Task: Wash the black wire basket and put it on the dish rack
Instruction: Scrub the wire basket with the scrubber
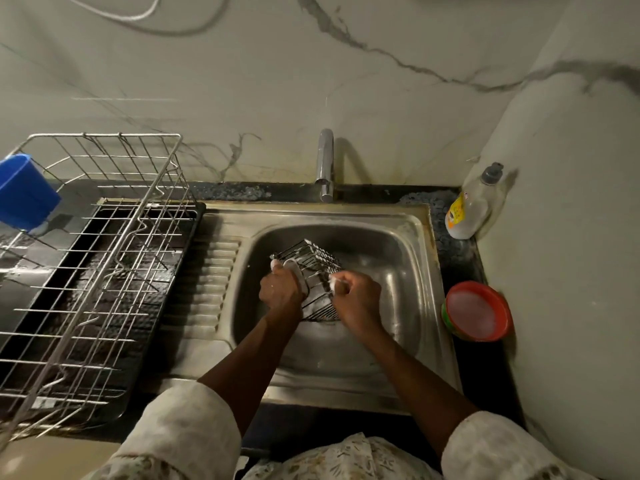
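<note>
The black wire basket lies tilted on its side in the middle of the steel sink, flecked with white foam. My left hand grips its left edge, fingers curled over the wires. My right hand is curled against the basket's right side and pinches something small and white with foam on it; what it is I cannot tell. The wire dish rack stands on a black tray on the counter, left of the sink.
A chrome tap rises behind the sink; no water shows. A soap bottle stands at the back right corner. A red-rimmed tub sits right of the sink. A blue container hangs on the rack's far left.
</note>
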A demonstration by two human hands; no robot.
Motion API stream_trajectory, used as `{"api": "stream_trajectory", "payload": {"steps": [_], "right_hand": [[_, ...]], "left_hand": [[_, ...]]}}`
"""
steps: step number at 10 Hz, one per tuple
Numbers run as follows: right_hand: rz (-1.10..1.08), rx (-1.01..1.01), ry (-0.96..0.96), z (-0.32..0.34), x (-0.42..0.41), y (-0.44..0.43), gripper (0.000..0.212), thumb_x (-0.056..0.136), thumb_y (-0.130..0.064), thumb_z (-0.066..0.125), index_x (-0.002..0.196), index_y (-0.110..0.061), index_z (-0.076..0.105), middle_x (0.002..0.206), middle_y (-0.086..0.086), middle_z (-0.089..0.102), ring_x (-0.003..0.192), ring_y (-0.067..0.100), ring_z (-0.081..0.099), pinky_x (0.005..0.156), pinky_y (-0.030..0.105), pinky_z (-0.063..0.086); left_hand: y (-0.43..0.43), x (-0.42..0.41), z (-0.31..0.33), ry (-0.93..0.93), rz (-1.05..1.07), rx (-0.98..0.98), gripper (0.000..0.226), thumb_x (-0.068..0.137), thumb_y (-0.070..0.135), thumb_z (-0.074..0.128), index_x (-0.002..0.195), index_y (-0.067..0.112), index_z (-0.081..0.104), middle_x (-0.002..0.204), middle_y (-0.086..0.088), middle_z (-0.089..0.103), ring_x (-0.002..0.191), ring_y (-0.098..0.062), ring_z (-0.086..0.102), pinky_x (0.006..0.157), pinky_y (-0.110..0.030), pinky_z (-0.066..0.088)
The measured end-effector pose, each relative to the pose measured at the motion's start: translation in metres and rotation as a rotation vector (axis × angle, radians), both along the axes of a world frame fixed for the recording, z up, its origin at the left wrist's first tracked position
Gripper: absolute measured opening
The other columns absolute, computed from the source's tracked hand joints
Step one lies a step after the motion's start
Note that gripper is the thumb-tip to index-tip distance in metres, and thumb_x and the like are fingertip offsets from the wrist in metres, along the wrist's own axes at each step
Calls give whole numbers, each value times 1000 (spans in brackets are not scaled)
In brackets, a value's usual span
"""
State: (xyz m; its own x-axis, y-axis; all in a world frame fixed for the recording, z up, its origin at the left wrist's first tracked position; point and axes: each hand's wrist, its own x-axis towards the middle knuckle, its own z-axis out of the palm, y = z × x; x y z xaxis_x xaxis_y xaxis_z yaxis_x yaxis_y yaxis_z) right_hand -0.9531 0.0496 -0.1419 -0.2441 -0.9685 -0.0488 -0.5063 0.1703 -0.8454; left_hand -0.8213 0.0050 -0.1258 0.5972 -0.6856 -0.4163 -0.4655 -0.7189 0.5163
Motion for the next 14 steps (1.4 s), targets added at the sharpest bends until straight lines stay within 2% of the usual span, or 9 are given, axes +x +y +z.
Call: {"api": "stream_trajectory", "payload": {"steps": [2, 4, 5, 6, 7, 8, 10, 12, 14], "right_hand": [[-81, -71, 16, -4, -24, -4, 18, 92, -18, 62, 96, -16, 80, 95, 1, 78, 88, 17, 73, 80, 24, 55], [-82, -124, 52, -27, -39, -4, 56, 98, -53, 41, 85, -13, 79, 84, 1, 77, 77, 16, 72, 65, 11, 36], [-72, -91, 111, -29, -43, -6, 35, 96, -31, 54, 82, -12, 79, 79, 4, 76, 73, 22, 71, 60, 12, 34], [-59, -64, 212, -41, -54, -11, 22, 83, -17, 57, 69, -11, 72, 66, 6, 70, 60, 24, 64, 50, 29, 39], [-77, -62, 260, -51, -62, -12, 35, 94, -21, 52, 65, -11, 68, 62, 4, 66, 56, 23, 62, 49, 34, 45], [-168, -30, 140, -46, -71, -14, 22, 87, -18, 65, 65, -15, 68, 58, -6, 61, 51, 6, 54, 48, 24, 41], [-248, -29, 68, -30, -84, -18, 11, 85, -8, 69, 91, -12, 78, 79, -1, 74, 67, 9, 62, 62, 21, 49], [-216, 52, 47, -46, -85, -28, 23, 77, -17, 69, 99, -15, 78, 87, 0, 76, 78, 11, 68, 73, 32, 58], [-185, 136, 69, -42, -81, -34, 17, 87, -2, 65, 97, -10, 76, 87, 4, 73, 77, 10, 60, 76, 30, 54]], "left_hand": [[-10, -31, 34, 48, -102, -97, 40, 109, 24, 29, 134, 10, 57, 131, -19, 61, 121, -33, 59, 96, -39, 46], [-11, -56, 9, 211, -278, -168, 31, 106, 17, 43, 123, -2, 61, 121, -16, 67, 108, -31, 66, 84, -22, 56], [-11, -65, -3, 255, -297, -183, 30, 103, 18, 47, 115, -5, 62, 112, -20, 69, 102, -35, 68, 88, -45, 58], [-28, -79, -29, 264, -390, -111, 30, 100, 17, 50, 116, -4, 64, 111, -19, 71, 101, -34, 70, 86, -46, 60], [-30, -95, -9, 339, -374, -39, 18, 95, 13, 58, 104, 1, 68, 101, -14, 73, 92, -29, 72, 81, -41, 62], [-35, -110, -20, 336, -424, 45, 11, 84, 4, 73, 80, 11, 66, 89, -12, 74, 82, -23, 73, 76, -41, 63], [-55, -130, -52, 393, -545, 138, 12, 81, 9, 74, 91, 2, 70, 92, -14, 74, 81, -24, 73, 72, -41, 64], [-60, -133, -58, 523, -615, 237, 31, 98, 13, 55, 124, -3, 62, 95, -6, 64, 70, -11, 62, 55, -19, 57], [-69, -125, -58, 496, -617, 228, 25, 93, 24, 67, 116, 14, 69, 109, -2, 71, 96, -18, 69, 86, -31, 57]]}}
